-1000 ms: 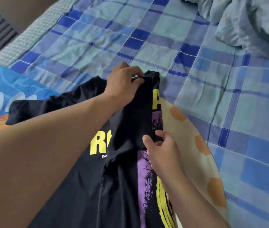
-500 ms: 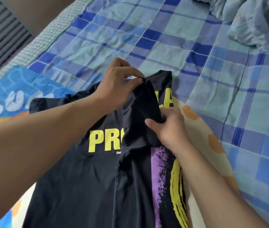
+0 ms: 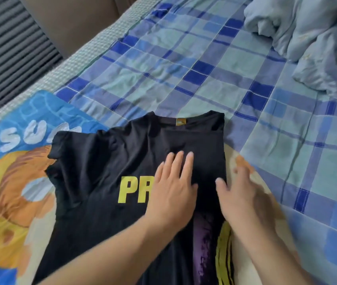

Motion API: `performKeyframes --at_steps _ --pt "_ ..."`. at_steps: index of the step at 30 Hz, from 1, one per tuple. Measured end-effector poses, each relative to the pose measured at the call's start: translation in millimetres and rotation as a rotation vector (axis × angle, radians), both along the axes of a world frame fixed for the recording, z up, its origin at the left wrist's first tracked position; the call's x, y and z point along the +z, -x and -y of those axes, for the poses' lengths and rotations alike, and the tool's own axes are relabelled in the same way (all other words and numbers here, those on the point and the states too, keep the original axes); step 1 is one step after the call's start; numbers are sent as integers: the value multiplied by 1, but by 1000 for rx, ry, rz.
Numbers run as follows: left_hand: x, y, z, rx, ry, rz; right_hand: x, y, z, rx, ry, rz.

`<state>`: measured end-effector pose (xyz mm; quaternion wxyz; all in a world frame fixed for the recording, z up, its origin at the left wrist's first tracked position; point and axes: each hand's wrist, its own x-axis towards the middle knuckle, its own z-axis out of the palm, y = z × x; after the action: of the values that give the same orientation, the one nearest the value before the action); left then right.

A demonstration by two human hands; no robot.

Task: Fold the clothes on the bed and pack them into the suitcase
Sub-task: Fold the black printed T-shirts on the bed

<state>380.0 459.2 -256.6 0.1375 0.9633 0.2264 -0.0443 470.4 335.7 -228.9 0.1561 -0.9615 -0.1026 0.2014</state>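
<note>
- Bed: checked sheet, rumpled duvet far right.
- Black shirt lies flat near you on a printed blanket.
- Your left hand and right hand: fingers spread, pressing flat.

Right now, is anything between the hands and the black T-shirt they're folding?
Nothing visible. The left hand lies flat on the black T-shirt, and the blurred right hand is at the shirt's folded right edge. No suitcase is in view.

Right hand motion-blurred; left hand covers shirt lettering after "PR"; shirt hem cut off.
</note>
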Motion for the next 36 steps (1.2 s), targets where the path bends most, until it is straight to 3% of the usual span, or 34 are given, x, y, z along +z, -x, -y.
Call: performKeyframes --at_steps 1,3,6,8,13,18,21,23,25,27,30,33,36 --pt "-10 25 8 38 -20 19 5 -7 -6 72 6 186" --pt "-29 63 16 114 -25 24 -2 -27 -30 264 -178 401" --pt "-39 89 19 142 14 52 -38 -56 -84 697 -188 346" --pt "-32 92 19 228 72 106 -49 -72 -119 800 -153 270" --pt "-20 99 18 371 112 140 -53 -95 -180 630 -127 83" --pt "-7 93 12 560 368 164 -67 -93 -187 477 -208 73" --pt "2 93 4 483 192 134 -62 -75 -172 596 -246 401" --pt "3 102 -24 500 52 238 -59 -52 -155 657 -349 609" --pt "-5 111 -77 681 -61 304 -68 -28 -143 748 -272 505" --pt "-11 114 -143 933 -105 239 -87 -10 -142 836 -56 369" --pt "-18 122 -227 1117 50 139 -103 -6 -148 833 19 402" --pt "-14 135 -252 1017 260 133 -104 -9 -149 827 15 406" --pt "0 164 -242 1016 328 213 -104 -6 -149 833 34 393"
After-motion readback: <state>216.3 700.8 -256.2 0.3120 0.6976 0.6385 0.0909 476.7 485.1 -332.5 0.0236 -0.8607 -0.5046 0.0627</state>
